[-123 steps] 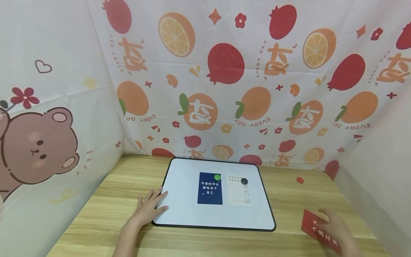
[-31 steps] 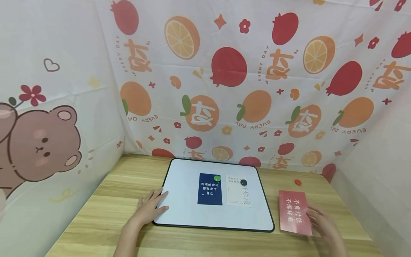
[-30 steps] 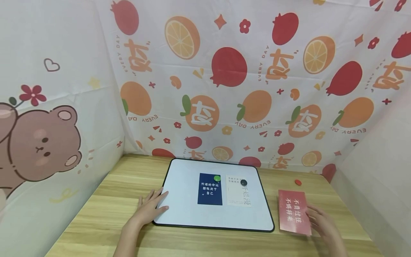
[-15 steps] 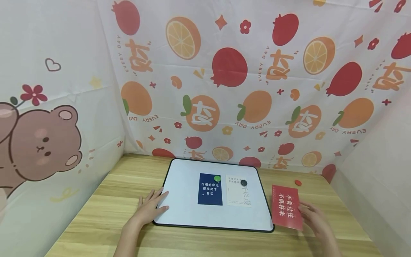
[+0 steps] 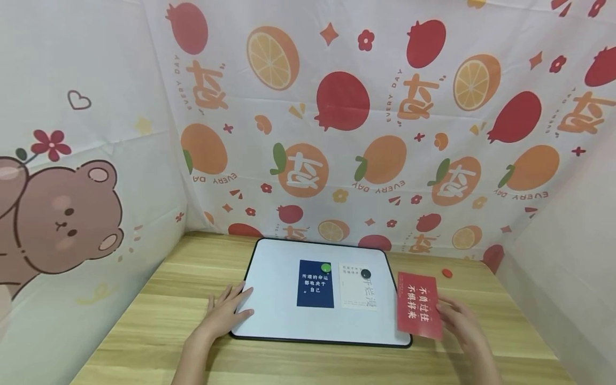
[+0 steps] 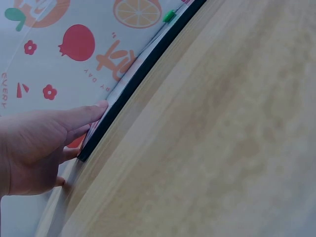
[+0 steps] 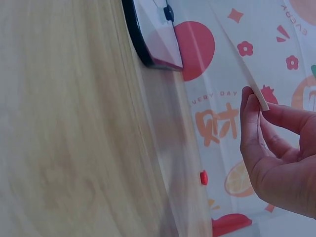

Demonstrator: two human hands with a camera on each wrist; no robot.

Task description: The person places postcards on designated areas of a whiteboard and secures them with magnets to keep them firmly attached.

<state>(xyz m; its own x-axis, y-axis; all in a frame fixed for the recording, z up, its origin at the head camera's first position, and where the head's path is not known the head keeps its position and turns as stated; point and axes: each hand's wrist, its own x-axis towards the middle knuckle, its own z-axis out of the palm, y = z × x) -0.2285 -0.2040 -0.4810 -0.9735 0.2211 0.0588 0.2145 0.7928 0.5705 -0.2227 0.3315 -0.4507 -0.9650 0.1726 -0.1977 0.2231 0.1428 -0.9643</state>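
Observation:
A white magnetic board [image 5: 274,278] with a black rim lies on the wooden table. On it, a green magnet [image 5: 325,266] pins a blue card [image 5: 315,286], and a black magnet [image 5: 366,273] pins a white card [image 5: 357,291]. My right hand [image 5: 446,311] pinches the right edge of a red card [image 5: 418,305], held tilted over the board's right rim. In the right wrist view, thumb and fingers of the right hand [image 7: 253,102] grip the card's thin edge [image 7: 247,74]. My left hand [image 5: 226,310] lies flat on the board's left edge [image 6: 133,84].
A small red magnet [image 5: 447,273] lies on the table right of the board, also seen as the red magnet [image 7: 204,177] in the right wrist view. Fruit-print cloth walls close in the back and both sides. Bare wood runs along the front of the table [image 5: 308,363].
My right hand has lifted the red card from the table's right front and carried it left and up, to the board's right rim. The left hand has stayed put.

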